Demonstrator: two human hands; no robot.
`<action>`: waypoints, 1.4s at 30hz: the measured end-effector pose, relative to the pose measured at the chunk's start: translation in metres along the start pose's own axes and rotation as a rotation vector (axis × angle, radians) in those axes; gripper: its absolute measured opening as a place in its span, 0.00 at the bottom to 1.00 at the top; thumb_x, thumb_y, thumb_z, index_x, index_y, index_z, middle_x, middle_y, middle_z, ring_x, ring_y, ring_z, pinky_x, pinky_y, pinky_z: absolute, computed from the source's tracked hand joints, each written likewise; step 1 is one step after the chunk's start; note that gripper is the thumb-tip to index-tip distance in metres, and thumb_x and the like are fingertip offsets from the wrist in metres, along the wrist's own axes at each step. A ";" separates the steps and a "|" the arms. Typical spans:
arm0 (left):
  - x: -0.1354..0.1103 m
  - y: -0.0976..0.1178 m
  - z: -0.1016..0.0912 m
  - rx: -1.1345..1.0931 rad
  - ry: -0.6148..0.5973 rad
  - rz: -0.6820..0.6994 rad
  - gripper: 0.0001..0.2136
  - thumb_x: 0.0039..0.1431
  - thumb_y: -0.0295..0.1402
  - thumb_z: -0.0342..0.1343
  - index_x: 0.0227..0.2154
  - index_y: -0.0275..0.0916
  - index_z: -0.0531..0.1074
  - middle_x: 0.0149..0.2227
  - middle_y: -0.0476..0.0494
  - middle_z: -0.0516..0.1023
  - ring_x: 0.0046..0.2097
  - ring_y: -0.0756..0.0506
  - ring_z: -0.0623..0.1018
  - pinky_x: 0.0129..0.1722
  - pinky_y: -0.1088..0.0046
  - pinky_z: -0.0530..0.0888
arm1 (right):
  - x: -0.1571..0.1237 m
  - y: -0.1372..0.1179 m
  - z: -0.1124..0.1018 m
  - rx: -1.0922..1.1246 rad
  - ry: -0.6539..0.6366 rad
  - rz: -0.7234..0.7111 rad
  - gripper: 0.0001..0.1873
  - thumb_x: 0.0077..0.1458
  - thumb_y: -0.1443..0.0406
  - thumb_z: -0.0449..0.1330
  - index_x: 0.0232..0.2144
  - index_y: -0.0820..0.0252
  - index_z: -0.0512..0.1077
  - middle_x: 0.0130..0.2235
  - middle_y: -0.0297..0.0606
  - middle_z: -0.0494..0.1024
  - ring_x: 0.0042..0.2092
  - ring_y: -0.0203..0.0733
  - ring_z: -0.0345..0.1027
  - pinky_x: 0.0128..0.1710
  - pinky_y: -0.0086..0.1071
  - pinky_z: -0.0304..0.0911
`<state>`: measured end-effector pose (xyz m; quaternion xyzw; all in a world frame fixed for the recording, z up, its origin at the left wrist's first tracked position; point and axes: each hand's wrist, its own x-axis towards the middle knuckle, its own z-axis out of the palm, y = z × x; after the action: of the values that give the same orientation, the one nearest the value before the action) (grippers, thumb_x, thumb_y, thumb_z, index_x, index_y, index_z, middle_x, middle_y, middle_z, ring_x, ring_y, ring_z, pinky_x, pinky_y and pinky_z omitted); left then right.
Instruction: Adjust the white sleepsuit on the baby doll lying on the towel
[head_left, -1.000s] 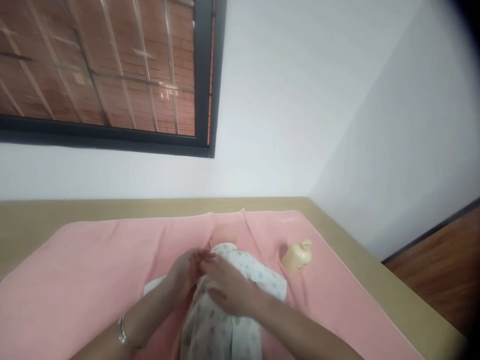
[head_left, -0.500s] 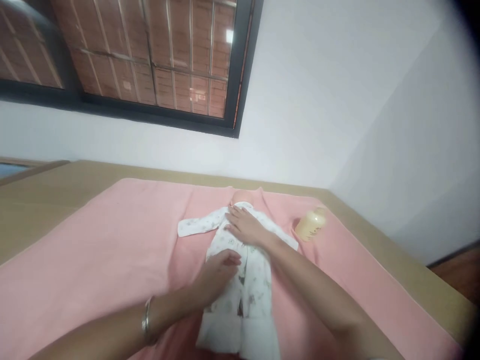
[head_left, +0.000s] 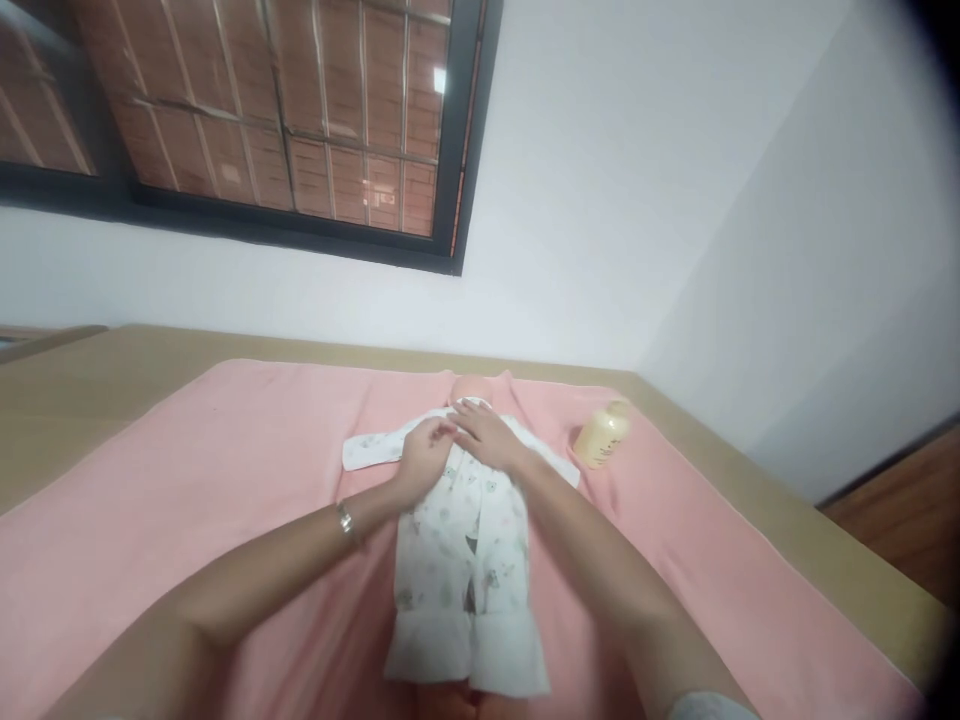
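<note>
Room: white walls (head_left: 637, 180) met in a corner, with a dark-framed barred window (head_left: 262, 120) at upper left showing brick beyond, and a strip of wooden floor (head_left: 900, 500) at far right.
Surface: a tan worktop (head_left: 75, 370) was covered for most of its width by a pink blanket (head_left: 225, 450).
Doll: the doll (head_left: 469, 385) lay on its back on the middle of the blanket, head toward the wall, with only the top of the head showing.
Clothing: a white printed sleepsuit (head_left: 465, 540) covered the doll, open in a slit down the lower front, with one sleeve (head_left: 367, 450) stretched flat to the left.
Left hand: the left hand (head_left: 424, 455) rested on the chest of the sleepsuit beside that sleeve. Its grip was curled onto the cloth, and whether it pinched any could not be told.
Right hand: the right hand (head_left: 487, 440) lay on the sleepsuit just below the collar, touching the left hand, its grip flat and loosely spread.
Wrist: a metal bracelet (head_left: 345, 520) sat on the left wrist.
Bottle: a pale yellow bottle (head_left: 602, 435) lay on the blanket to the right of the doll, apart from both hands.
</note>
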<state>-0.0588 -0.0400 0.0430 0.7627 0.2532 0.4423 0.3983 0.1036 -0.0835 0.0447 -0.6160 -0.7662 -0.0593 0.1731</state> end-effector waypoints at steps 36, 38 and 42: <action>0.005 -0.057 0.022 -0.117 -0.040 -0.127 0.19 0.58 0.32 0.48 0.51 0.42 0.51 0.45 0.42 0.63 0.45 0.46 0.69 0.47 0.64 0.67 | -0.005 0.003 -0.006 0.060 -0.070 -0.058 0.28 0.62 0.56 0.44 0.61 0.59 0.52 0.63 0.40 0.52 0.65 0.47 0.38 0.62 0.46 0.37; 0.006 -0.058 0.023 -0.085 0.002 -0.168 0.21 0.57 0.32 0.50 0.52 0.42 0.51 0.47 0.41 0.62 0.47 0.45 0.68 0.48 0.63 0.67 | 0.002 0.016 -0.005 0.098 -0.091 -0.106 0.25 0.63 0.58 0.41 0.61 0.54 0.54 0.62 0.34 0.56 0.64 0.41 0.43 0.63 0.43 0.36; 0.005 -0.058 0.023 0.011 -0.008 -0.173 0.22 0.57 0.33 0.51 0.52 0.43 0.51 0.47 0.42 0.61 0.46 0.46 0.69 0.48 0.62 0.67 | 0.001 0.023 0.004 0.022 -0.026 0.244 0.30 0.62 0.55 0.41 0.62 0.65 0.50 0.64 0.46 0.50 0.64 0.49 0.38 0.61 0.48 0.40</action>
<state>-0.0386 -0.0125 -0.0098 0.7418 0.3187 0.4019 0.4320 0.1245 -0.0760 0.0384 -0.7033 -0.6884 -0.0213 0.1761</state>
